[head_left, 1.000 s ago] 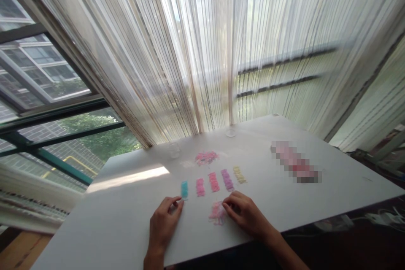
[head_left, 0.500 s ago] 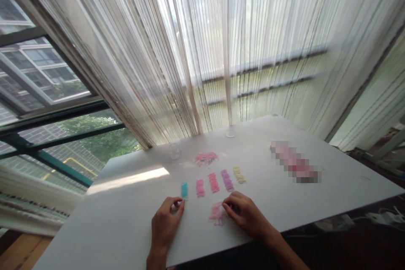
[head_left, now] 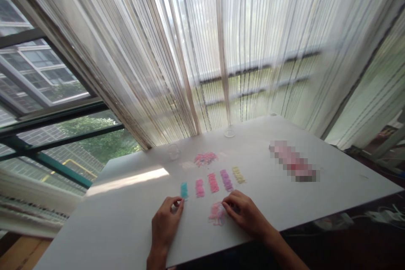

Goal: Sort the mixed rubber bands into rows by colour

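Observation:
My left hand (head_left: 166, 222) rests on the white table with thumb and forefinger pinched just below a teal strip (head_left: 184, 190); anything between the fingertips is too small to make out. Closed in a pinch, my right hand (head_left: 243, 211) is at the right edge of a loose pink pile (head_left: 217, 213); what it grips is hidden. Right of the teal strip lie a pink strip (head_left: 200, 188), a red-pink strip (head_left: 213, 182), a purple strip (head_left: 226, 180) and a yellow strip (head_left: 238, 175). Behind them is a mixed pink and blue heap (head_left: 205, 159).
On the white table (head_left: 120, 215), a clear cup (head_left: 174, 152) stands at the back left and a clear round dish (head_left: 229, 132) at the back. A blurred pink object (head_left: 294, 161) lies to the right. Sheer curtains (head_left: 202, 50) hang behind the table.

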Action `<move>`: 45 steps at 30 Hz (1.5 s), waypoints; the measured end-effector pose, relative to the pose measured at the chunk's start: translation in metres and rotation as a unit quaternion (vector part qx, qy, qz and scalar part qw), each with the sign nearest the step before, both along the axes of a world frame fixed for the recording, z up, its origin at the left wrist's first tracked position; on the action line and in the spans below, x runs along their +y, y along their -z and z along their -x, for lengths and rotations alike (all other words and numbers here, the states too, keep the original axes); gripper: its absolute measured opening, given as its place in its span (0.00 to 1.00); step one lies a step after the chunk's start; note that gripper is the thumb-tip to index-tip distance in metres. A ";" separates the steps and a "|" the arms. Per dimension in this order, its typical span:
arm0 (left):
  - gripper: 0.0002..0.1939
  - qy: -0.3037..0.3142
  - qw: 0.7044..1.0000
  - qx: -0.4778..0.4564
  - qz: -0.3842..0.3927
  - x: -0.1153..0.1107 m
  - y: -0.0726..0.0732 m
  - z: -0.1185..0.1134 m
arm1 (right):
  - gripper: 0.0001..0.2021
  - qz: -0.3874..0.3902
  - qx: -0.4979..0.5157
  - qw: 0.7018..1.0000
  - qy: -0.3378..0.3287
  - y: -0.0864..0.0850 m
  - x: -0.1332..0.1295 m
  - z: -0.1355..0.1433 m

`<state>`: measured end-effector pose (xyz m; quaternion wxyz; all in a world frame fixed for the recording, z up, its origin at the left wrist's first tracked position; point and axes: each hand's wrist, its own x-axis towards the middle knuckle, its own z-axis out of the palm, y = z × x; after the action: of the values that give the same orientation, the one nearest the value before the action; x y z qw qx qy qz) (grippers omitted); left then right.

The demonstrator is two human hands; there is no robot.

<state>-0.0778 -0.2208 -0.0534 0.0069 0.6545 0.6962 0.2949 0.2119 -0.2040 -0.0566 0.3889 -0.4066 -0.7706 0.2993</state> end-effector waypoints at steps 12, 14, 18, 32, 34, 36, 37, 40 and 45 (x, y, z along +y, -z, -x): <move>0.11 -0.002 0.999 0.000 0.035 0.000 -0.004 -0.011 | 0.08 0.002 0.001 1.000 0.003 0.002 -0.001 -0.001; 0.11 -0.010 0.999 -0.004 0.040 0.002 -0.003 -0.010 | 0.08 0.001 0.002 1.000 0.002 0.002 -0.001 -0.001; 0.11 0.001 0.999 -0.002 0.047 0.004 0.000 -0.006 | 0.08 0.000 -0.002 1.000 0.003 0.002 0.001 -0.001; 0.15 0.066 0.988 0.120 0.064 0.006 0.001 -0.008 | 0.08 0.003 -0.006 1.000 0.004 0.002 0.001 0.000; 0.16 0.077 0.982 0.156 0.079 0.008 0.000 -0.009 | 0.08 0.004 -0.003 1.000 0.005 0.003 0.001 0.000; 0.15 0.082 0.976 0.178 0.090 0.010 -0.001 -0.008 | 0.08 0.005 -0.002 1.000 0.004 0.003 0.000 0.000; 0.15 0.082 0.975 0.185 0.091 0.011 -0.002 -0.007 | 0.08 0.005 -0.002 1.000 0.004 0.003 0.000 0.000; 0.14 0.083 0.974 0.192 0.084 0.012 -0.002 -0.004 | 0.08 0.002 -0.002 1.000 0.005 0.003 -0.001 0.000; 0.14 0.092 0.981 0.159 0.062 0.008 -0.006 0.003 | 0.09 0.001 -0.003 1.000 0.008 0.000 -0.001 0.000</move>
<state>-0.0805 -0.2124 -0.0471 -0.0362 0.7528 0.6419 0.1415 0.2118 -0.2049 -0.0565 0.3887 -0.4143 -0.7681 0.2956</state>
